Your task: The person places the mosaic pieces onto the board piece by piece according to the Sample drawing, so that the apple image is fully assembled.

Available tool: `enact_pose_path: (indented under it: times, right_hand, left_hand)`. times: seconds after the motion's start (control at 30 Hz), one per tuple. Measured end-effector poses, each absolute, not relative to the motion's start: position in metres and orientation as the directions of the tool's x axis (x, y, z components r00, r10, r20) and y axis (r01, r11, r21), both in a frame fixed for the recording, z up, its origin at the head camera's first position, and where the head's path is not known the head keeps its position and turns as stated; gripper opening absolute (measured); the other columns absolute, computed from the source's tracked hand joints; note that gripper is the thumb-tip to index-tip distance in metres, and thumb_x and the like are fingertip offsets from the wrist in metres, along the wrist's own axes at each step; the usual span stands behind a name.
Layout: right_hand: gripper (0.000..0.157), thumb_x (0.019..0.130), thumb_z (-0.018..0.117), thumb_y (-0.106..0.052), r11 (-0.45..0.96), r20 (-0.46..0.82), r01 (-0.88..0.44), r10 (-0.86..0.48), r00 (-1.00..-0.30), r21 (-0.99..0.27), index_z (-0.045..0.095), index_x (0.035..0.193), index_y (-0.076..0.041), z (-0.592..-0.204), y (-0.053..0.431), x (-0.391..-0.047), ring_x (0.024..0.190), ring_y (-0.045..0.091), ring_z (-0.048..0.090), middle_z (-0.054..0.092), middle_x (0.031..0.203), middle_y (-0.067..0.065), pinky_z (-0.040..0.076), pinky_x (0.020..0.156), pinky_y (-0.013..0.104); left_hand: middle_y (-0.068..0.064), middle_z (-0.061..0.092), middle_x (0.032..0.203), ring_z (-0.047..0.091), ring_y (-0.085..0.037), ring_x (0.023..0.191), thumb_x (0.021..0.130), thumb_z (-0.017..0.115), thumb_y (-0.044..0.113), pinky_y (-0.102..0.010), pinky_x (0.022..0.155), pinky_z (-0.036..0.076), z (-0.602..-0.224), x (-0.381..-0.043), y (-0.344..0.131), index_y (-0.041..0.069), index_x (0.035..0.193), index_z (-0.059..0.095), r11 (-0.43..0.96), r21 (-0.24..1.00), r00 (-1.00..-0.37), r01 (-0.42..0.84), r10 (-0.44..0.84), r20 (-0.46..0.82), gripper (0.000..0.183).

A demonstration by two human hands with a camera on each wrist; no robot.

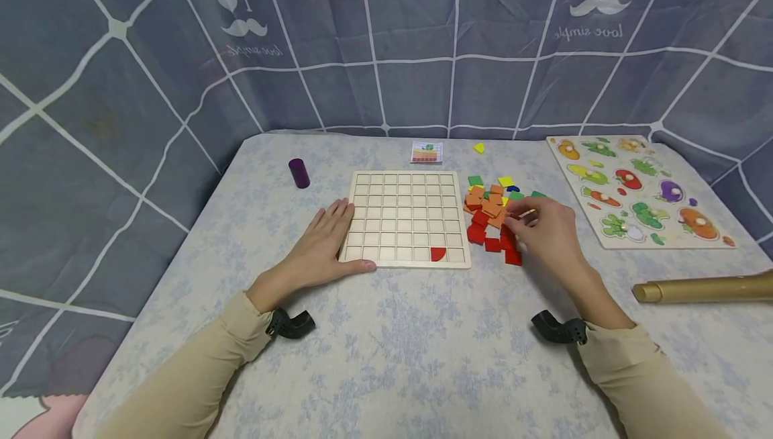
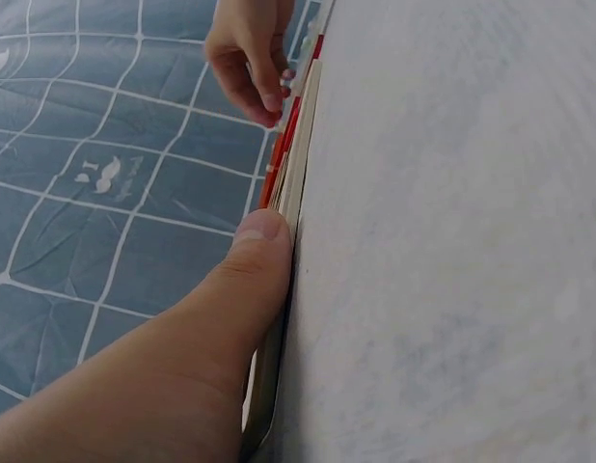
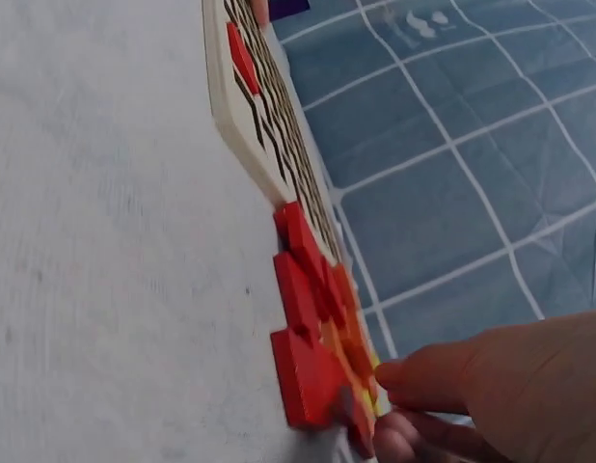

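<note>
While tiles (image 1: 477, 233) crowd board (image 1: 405, 219), puzzle (image 1: 643, 195) right, cylinder (image 1: 298, 174) left

1. Behind the left fingers (image 1: 329, 221), a long left sleeve (image 1: 193, 372) covers the forearm: plain beige cloth, softly creased, ending at the wrist.
2. Behind the right fingers (image 1: 546, 209), the matching right sleeve (image 1: 655, 385) is also plain beige, with wrinkles near its end.
3. At the left wrist, behind the fingers on the thumb side, sits a black, curved left wrist unit (image 1: 292, 325) with a blunt end.
4. A similar black right wrist unit (image 1: 557, 329) sits behind the right fingers, also thumb-side, mirroring the left one's bend.
</note>
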State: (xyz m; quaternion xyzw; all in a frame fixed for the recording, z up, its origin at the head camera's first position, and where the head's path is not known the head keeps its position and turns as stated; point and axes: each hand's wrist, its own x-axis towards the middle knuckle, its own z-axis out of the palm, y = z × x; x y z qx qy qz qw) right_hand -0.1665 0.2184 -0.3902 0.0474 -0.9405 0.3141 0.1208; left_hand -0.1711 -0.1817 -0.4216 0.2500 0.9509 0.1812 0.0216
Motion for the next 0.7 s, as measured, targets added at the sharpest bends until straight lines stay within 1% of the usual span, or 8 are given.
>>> enact_pose_path:
  times: [0.1, 0.2, 0.37, 0.43, 0.5, 0.6, 0.7]
  right_hand:
    - [0.021, 0.095, 0.077, -0.008, 0.826, 0.226, -0.114, 0.017, -0.974, -0.551, 0.076, 0.111, 0.005, -0.394, 0.223, -0.170, 0.085, 0.034, 0.068, 0.075, 0.103, 0.022, 0.052, 0.066, 0.031]
    - [0.022, 0.095, 0.078, -0.010, 0.843, 0.196, -0.068, 0.044, -0.980, -0.534, 0.075, 0.110, 0.005, -0.397, 0.225, -0.172, 0.085, 0.034, 0.067, 0.075, 0.103, 0.022, 0.049, 0.069, 0.032]
    - [0.021, 0.095, 0.078, -0.010, 0.818, 0.161, -0.034, 0.072, -0.984, -0.575, 0.074, 0.111, 0.003, -0.398, 0.227, -0.173, 0.086, 0.034, 0.065, 0.073, 0.104, 0.022, 0.049, 0.072, 0.033]
    - [0.022, 0.096, 0.078, -0.012, 0.799, 0.142, -0.019, 0.083, -0.986, -0.602, 0.073, 0.111, 0.003, -0.397, 0.229, -0.173, 0.087, 0.032, 0.065, 0.072, 0.104, 0.021, 0.050, 0.072, 0.031]
    - [0.025, 0.096, 0.079, -0.015, 0.781, 0.117, 0.002, 0.096, -0.988, -0.625, 0.073, 0.112, 0.002, -0.396, 0.231, -0.173, 0.088, 0.030, 0.066, 0.072, 0.104, 0.020, 0.051, 0.071, 0.025]
    - [0.026, 0.095, 0.081, -0.017, 0.765, 0.091, 0.020, 0.102, -0.991, -0.644, 0.073, 0.112, 0.002, -0.395, 0.234, -0.173, 0.086, 0.028, 0.067, 0.073, 0.102, 0.020, 0.051, 0.066, 0.017]
    - [0.026, 0.094, 0.081, -0.016, 0.760, 0.067, 0.029, 0.096, -0.993, -0.649, 0.073, 0.111, 0.002, -0.394, 0.236, -0.174, 0.084, 0.027, 0.066, 0.074, 0.099, 0.019, 0.049, 0.062, 0.014]
  left_hand:
    - [-0.024, 0.008, 0.175, 0.006, -0.036, 0.165, 0.090, 0.072, 0.065, -0.054, 0.135, 0.004, -0.421, -0.170, -0.182, -0.005, 0.166, 0.011, 0.810, 0.361, -0.876, 0.463, 0.480, 0.045, 0.121]
    - [-0.024, 0.008, 0.175, 0.006, -0.036, 0.165, 0.090, 0.072, 0.066, -0.054, 0.135, 0.004, -0.422, -0.170, -0.183, -0.005, 0.166, 0.011, 0.812, 0.361, -0.878, 0.459, 0.477, 0.042, 0.121]
    - [-0.024, 0.008, 0.175, 0.007, -0.037, 0.165, 0.090, 0.071, 0.067, -0.054, 0.135, 0.005, -0.422, -0.170, -0.183, -0.006, 0.166, 0.012, 0.813, 0.354, -0.877, 0.463, 0.478, 0.050, 0.121]
    - [-0.024, 0.008, 0.175, 0.007, -0.036, 0.165, 0.090, 0.072, 0.066, -0.054, 0.135, 0.004, -0.421, -0.170, -0.183, -0.005, 0.166, 0.011, 0.812, 0.354, -0.877, 0.464, 0.479, 0.050, 0.121]
    - [-0.024, 0.008, 0.175, 0.007, -0.036, 0.165, 0.090, 0.072, 0.066, -0.054, 0.135, 0.005, -0.421, -0.170, -0.183, -0.005, 0.166, 0.012, 0.810, 0.356, -0.876, 0.465, 0.480, 0.050, 0.121]
    - [-0.023, 0.009, 0.175, 0.007, -0.036, 0.165, 0.089, 0.073, 0.066, -0.054, 0.135, 0.005, -0.421, -0.171, -0.183, -0.005, 0.166, 0.012, 0.806, 0.358, -0.872, 0.472, 0.487, 0.053, 0.121]
    - [-0.023, 0.009, 0.175, 0.007, -0.036, 0.165, 0.089, 0.073, 0.065, -0.054, 0.135, 0.006, -0.421, -0.171, -0.184, -0.005, 0.167, 0.012, 0.797, 0.365, -0.866, 0.480, 0.497, 0.056, 0.121]
